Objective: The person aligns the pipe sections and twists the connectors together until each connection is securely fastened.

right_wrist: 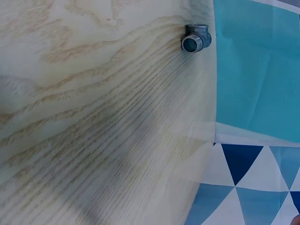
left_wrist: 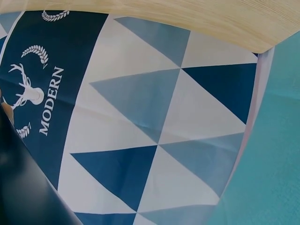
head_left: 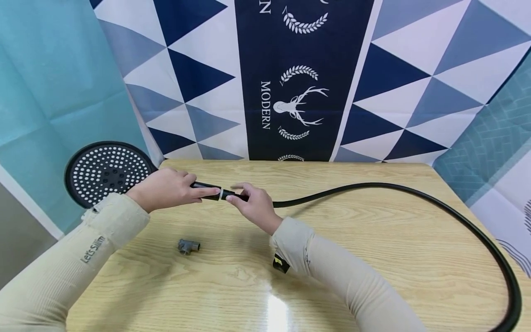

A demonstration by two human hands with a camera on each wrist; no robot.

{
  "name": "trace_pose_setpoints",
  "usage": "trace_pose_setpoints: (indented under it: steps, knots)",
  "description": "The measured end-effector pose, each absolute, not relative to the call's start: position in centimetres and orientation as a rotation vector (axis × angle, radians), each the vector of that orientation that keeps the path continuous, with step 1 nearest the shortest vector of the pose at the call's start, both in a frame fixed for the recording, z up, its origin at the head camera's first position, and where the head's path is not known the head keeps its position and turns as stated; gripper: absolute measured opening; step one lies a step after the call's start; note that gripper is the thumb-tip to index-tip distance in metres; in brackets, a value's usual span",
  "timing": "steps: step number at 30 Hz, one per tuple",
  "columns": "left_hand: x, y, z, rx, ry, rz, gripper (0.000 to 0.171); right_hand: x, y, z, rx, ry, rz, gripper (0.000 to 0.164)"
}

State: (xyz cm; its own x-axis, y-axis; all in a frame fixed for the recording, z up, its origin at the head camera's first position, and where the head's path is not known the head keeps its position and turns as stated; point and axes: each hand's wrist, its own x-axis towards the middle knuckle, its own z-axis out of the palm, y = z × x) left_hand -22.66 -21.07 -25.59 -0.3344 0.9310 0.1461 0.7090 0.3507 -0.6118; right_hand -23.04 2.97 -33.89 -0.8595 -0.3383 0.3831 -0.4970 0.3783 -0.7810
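Note:
A round black shower head [head_left: 109, 173] with pale nozzles faces the head camera at the left. My left hand [head_left: 168, 189] grips its black handle [head_left: 212, 190], forefinger stretched along it toward a white ring [head_left: 222, 194] at the joint. From the other side my right hand [head_left: 256, 208] pinches the end of a black shower hose [head_left: 352, 186] between thumb and fingers. Handle and hose end meet in line at that ring, raised over the table. In the left wrist view a dark, smooth curved surface [left_wrist: 28, 187] fills the lower left corner.
A small grey metal tee fitting [head_left: 188, 246] lies on the wooden table [head_left: 232, 295], also visible in the right wrist view. The hose arcs across the right side and passes the near edge. Patterned cloth [head_left: 207, 69] hangs behind. A small black-and-yellow thing [head_left: 280, 263] sits under the right cuff.

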Motion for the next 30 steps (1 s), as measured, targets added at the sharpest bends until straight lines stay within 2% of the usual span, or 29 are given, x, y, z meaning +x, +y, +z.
trace_pose_setpoints:
  steps: [3,8,23,30]
  knots:
    - [-22.7,-21.1,-25.6,-1.413,-2.159,0.633,0.049,-23.0,2.8,-34.1,0.731,-2.427,1.520,0.029]
    - [-22.8,-21.2,-25.7,-1.406,-2.184,0.615,0.047,-23.0,2.5,-34.4,0.712,-2.360,1.578,0.018]
    - [-22.2,-21.4,-25.0,-1.384,-2.238,0.585,0.049,-23.3,2.8,-34.7,0.895,-2.236,1.713,0.026]
    - [-22.2,-21.3,-25.1,-1.387,-2.211,0.571,0.050,-23.0,2.7,-35.0,0.859,-2.192,1.685,0.026]
